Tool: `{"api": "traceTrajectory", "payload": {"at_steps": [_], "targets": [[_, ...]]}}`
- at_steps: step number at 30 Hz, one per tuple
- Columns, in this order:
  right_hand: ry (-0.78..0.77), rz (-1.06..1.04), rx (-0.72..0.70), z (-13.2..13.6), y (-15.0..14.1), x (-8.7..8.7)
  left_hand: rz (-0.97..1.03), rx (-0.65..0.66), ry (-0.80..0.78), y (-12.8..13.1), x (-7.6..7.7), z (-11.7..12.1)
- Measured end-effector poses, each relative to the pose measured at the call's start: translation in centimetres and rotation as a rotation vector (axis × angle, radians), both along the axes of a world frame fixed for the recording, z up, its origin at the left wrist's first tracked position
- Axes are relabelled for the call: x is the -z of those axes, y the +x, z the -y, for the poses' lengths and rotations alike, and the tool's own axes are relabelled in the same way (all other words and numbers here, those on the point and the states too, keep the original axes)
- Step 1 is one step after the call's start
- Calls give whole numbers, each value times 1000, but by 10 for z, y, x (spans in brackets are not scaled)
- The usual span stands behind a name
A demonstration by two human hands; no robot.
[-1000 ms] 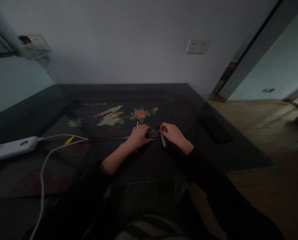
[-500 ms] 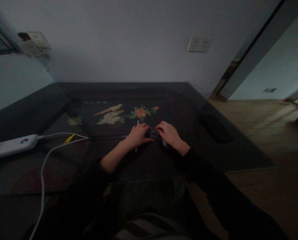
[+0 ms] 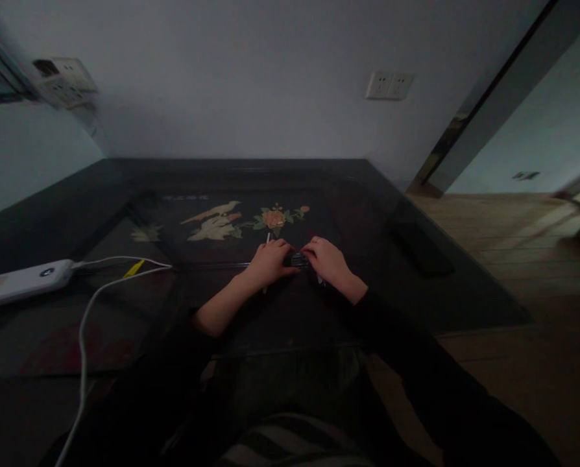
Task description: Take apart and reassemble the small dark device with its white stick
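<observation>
A small dark boxy object [image 3: 298, 261] with pale, shiny stripes on top lies between my hands, low over the dark table. My left hand [image 3: 270, 263] grips its left side, thumb at the near edge and fingers at the far edge. My right hand [image 3: 327, 263] is closed at its right end, the fingertips pressed against it. A thin white stick-like piece [image 3: 268, 237] pokes out beyond my left hand, partly covered by it. Under my right hand shows the end of a narrow pale piece [image 3: 321, 281], mostly hidden. The dim light leaves the object's kind unclear.
The glass-topped table [image 3: 280, 324] carries a bird-and-flower picture. A white power strip [image 3: 22, 283] with a white cable [image 3: 82, 344] and yellow tag [image 3: 134, 268] lies left. A flat black object [image 3: 420, 249], perhaps a phone, lies right. Wall sockets [image 3: 390, 85] sit behind the table.
My right hand has moved left onto the right end of the small object and now covers most of the pale piece. My left hand keeps its hold.
</observation>
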State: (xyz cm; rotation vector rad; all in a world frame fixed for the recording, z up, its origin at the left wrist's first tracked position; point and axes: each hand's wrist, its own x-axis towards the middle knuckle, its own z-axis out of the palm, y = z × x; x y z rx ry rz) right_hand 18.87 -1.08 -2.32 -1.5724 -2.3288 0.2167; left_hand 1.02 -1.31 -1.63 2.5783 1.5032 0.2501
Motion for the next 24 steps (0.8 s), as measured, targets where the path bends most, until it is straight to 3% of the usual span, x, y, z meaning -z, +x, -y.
{"api": "traceTrajectory", "payload": {"at_steps": [24], "targets": [[36,-127,-105,-14,2,12,21,26,-9,-2,2,-4]]}}
